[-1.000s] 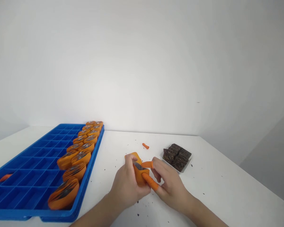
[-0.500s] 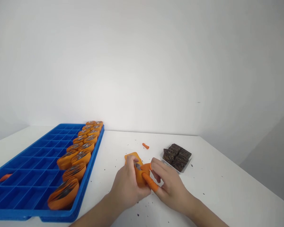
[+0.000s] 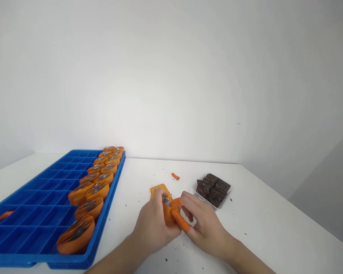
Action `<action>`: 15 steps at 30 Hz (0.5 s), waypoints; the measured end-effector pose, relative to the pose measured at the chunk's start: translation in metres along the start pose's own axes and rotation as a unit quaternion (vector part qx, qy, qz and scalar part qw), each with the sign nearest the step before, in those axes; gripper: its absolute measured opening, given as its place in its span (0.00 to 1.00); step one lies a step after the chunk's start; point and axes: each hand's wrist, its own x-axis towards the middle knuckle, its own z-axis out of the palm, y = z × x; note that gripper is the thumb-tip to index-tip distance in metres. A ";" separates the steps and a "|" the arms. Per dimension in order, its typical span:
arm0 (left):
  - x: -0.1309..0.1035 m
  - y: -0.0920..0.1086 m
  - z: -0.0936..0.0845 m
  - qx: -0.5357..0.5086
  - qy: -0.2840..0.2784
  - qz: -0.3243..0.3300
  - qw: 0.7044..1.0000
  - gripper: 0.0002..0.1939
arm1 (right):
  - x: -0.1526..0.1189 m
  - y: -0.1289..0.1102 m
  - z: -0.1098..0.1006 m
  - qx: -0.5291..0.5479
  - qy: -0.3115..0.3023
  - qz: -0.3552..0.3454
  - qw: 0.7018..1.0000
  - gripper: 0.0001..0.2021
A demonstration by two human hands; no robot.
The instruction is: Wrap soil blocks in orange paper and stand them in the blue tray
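My left hand (image 3: pixel 150 224) is closed around a small orange pouch (image 3: pixel 168 218) with a silvery inside at its open top. Orange finger cots (image 3: pixel 180 220) cover the thumb and forefinger of my right hand (image 3: pixel 207 226), which pinch the pouch's right edge. What lies deeper in the pouch is hidden. Just behind the left fingers, a flat orange piece (image 3: pixel 157 188) lies on the table, partly covered by that hand. To the right, a white dish (image 3: pixel 196 192) holds dark brown, layered blocks (image 3: pixel 214 189), apart from my hands.
A blue compartment tray (image 3: pixel 40 194) stands at the left, with several bulging orange pouches (image 3: pixel 89 207) along its right side and an orange scrap (image 3: pixel 5 215) in one compartment. A loose orange finger cot (image 3: pixel 175 176) and dark crumbs lie on the white table (image 3: pixel 263 213). A wall rises behind.
The view shifts very slightly. Both hands keep their grip on the pouch, and the right fingers stay at its edge with hardly any movement.
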 end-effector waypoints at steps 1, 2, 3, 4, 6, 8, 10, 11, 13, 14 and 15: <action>0.000 0.000 0.000 0.002 -0.001 -0.001 1.000 0.30 | 0.000 0.000 0.000 0.001 -0.002 0.000 1.000 0.09; 0.000 0.000 0.000 0.005 -0.001 -0.002 1.000 0.30 | 0.000 0.000 0.000 0.003 -0.004 0.000 1.000 0.08; 0.001 0.000 -0.001 0.006 0.000 -0.003 1.000 0.30 | 0.000 -0.001 -0.001 0.004 -0.006 0.001 1.000 0.07; 0.001 0.000 -0.001 0.007 0.001 -0.006 1.000 0.30 | 0.000 -0.001 -0.001 0.006 -0.009 0.001 1.000 0.06; 0.001 0.000 -0.001 0.004 0.001 -0.009 1.000 0.30 | 0.000 -0.001 -0.002 0.007 -0.011 0.003 1.000 0.06; 0.001 0.000 0.000 0.000 -0.001 -0.010 1.000 0.30 | 0.000 -0.002 -0.002 0.006 -0.014 0.005 1.000 0.06; 0.000 0.000 0.000 -0.001 -0.001 -0.008 1.000 0.30 | 0.000 -0.001 -0.001 0.005 -0.019 0.006 1.000 0.06; 0.000 -0.001 0.000 -0.001 -0.002 -0.007 1.000 0.30 | -0.001 -0.001 -0.001 0.005 -0.021 0.007 1.000 0.05; 0.001 -0.001 0.000 0.001 -0.001 -0.007 1.000 0.29 | -0.001 0.000 -0.001 0.005 -0.022 0.008 1.000 0.05; 0.001 -0.001 0.000 0.001 -0.001 -0.007 1.000 0.29 | -0.002 0.001 0.000 0.005 -0.021 0.007 1.000 0.05; 0.001 -0.001 0.000 0.000 -0.002 -0.006 1.000 0.29 | -0.002 0.001 0.000 0.005 -0.021 0.006 1.000 0.05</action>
